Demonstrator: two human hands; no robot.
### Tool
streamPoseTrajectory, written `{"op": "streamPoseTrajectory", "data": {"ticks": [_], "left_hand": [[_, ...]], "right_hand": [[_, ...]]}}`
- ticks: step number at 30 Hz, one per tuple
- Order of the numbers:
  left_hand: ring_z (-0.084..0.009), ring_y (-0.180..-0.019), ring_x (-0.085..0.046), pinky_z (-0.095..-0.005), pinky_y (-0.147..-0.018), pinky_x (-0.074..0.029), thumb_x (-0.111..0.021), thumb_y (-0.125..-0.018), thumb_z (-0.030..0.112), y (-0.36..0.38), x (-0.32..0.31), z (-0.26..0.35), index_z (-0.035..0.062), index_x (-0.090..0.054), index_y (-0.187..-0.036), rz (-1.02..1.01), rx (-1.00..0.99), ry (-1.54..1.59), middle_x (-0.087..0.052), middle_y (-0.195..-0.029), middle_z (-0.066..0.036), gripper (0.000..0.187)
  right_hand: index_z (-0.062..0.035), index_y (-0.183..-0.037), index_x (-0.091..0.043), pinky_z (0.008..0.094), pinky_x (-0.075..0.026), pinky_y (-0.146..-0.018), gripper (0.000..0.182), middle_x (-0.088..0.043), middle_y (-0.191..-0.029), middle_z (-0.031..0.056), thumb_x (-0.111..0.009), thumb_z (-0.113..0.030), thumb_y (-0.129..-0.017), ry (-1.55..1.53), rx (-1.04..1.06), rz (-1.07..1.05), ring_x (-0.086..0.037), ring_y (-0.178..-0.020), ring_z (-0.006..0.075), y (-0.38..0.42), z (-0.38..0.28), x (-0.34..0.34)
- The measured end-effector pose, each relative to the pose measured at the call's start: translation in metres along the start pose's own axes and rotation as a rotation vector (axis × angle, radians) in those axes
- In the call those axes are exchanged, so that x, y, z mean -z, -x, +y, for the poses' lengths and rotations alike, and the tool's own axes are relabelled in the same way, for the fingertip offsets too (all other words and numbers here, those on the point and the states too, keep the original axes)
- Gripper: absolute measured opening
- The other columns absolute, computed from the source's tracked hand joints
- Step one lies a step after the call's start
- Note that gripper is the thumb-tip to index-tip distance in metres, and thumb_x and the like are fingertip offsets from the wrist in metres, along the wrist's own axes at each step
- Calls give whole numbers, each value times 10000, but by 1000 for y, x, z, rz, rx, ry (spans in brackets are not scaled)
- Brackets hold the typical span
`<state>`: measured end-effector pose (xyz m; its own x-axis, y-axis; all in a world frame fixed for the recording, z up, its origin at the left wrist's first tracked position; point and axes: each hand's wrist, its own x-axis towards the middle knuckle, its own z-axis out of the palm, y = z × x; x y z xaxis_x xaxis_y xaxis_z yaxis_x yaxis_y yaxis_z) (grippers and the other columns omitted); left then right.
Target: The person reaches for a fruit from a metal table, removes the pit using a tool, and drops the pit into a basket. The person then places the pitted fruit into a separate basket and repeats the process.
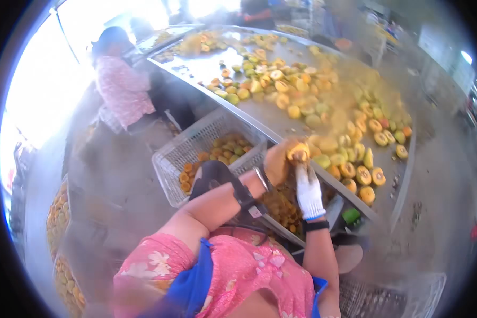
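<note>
I am cupping a yellow fruit [298, 152] in my left hand [277, 163], the fingers wrapped tight around its underside, while my right hand [308, 192], in a white glove, is closing on something thin pressed against the fruit's near side; whether that is a blade or a scoop I cannot tell through the blur. The fruit is sitting just above the near rim of the steel sorting table [397, 185], with the pile of halved fruit [363, 175] lying on the table just beyond it. To do this cut cleanly, I am judging that the left hand should be keeping the fruit steady and turned toward the glove, thumb well clear of the working edge, and the strokes should be running away from the palm. A white plastic crate [188, 151] of fruit is standing below the table's near edge, left of my hands. Another person in a patterned shirt [123, 87] is working at the table's far left side.
</note>
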<state>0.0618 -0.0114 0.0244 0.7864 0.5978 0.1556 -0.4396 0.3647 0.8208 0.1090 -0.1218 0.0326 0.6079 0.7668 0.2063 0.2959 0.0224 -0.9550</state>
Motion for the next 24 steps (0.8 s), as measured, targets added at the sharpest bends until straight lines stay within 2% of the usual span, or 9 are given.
{"op": "streamPoseTrajectory", "data": {"ticks": [2, 3, 5, 6, 9, 13, 17, 20, 24], "left_hand": [[-204, -869, -641, -335, -794, -536, -485, -987, 217, -3, 1, 0, -23, -614, -1191, 26, 35, 20, -666, -992, -112, 341], [-203, -852, -638, -334, -782, -537, -478, -979, 199, -5, 3, 2, -31, -617, -1185, 21, 170, 265, -664, -980, -109, 339], [-196, -831, -628, -313, -786, -527, -455, -969, 167, 5, -9, 16, -31, -630, -1165, 3, 192, 286, -659, -966, -102, 329], [-139, -857, -616, -276, -771, -513, -495, -924, 108, 9, -12, 21, 2, -665, -1120, 13, 212, 275, -657, -978, -44, 281], [-110, -864, -600, -249, -780, -494, -492, -930, 115, 16, -19, 14, 9, -668, -1120, 60, -31, 37, -658, -994, -32, 279], [-73, -854, -571, -220, -754, -470, -507, -989, 203, 22, -24, 11, 17, -672, -1109, 109, -126, -62, -648, -999, 0, 276], [-85, -878, -612, -235, -793, -504, -566, -1011, 338, 25, -20, 37, 24, -675, -1081, 66, 165, 64, -676, -957, -18, 340], [-84, -819, -607, -234, -707, -504, -568, -1010, 356, 20, -13, 27, 33, -690, -1028, 99, 143, 46, -677, -909, -12, 346], [-81, -688, -571, -249, -638, -464, -558, -1001, 373, 19, -16, 8, 3, -694, -944, 202, -174, -368, -671, -827, -7, 398]], "right_hand": [[88, -1306, -534, 339, -472, -950, 457, -637, -1220, 207, -455, -290, -1062, -151, 19, 11, -615, -1107, 267, 16, 14, 9], [88, -1326, -520, 321, -465, -944, 472, -631, -1235, 191, -459, -298, -1062, -38, 52, -4, -598, -1111, 231, 13, 38, 9], [94, -1323, -511, 320, -448, -953, 481, -629, -1216, 178, -447, -308, -1068, -142, -54, -49, -581, -1088, 224, 19, 20, 10], [91, -1324, -508, 318, -446, -949, 482, -628, -1211, 170, -442, -313, -1069, -170, -52, -50, -575, -1084, 215, 21, 18, 8], [87, -1330, -502, 312, -443, -944, 484, -623, -1209, 154, -434, -318, -1072, -223, -80, -74, -564, -1093, 199, 24, 19, 5], [78, -1321, -507, 308, -441, -937, 484, -616, -1199, 137, -440, -329, -1069, -370, -91, -40, -557, -1078, 192, 25, 16, -3], [72, -1303, -515, 292, -456, -868, 491, -610, -1153, 105, -449, -351, -1064, -351, -145, -122, -546, -994, 161, 27, 8, 0], [59, -1280, -531, 270, -452, -787, 488, -607, -1081, 77, -456, -369, -1058, -398, -146, -105, -529, -914, 128, 28, 26, -11], [4, -1190, -578, 230, -398, -639, 420, -574, -899, 8, -473, -377, -1047, -433, -201, -130, -475, -745, 77, 36, 3, -8]]}}
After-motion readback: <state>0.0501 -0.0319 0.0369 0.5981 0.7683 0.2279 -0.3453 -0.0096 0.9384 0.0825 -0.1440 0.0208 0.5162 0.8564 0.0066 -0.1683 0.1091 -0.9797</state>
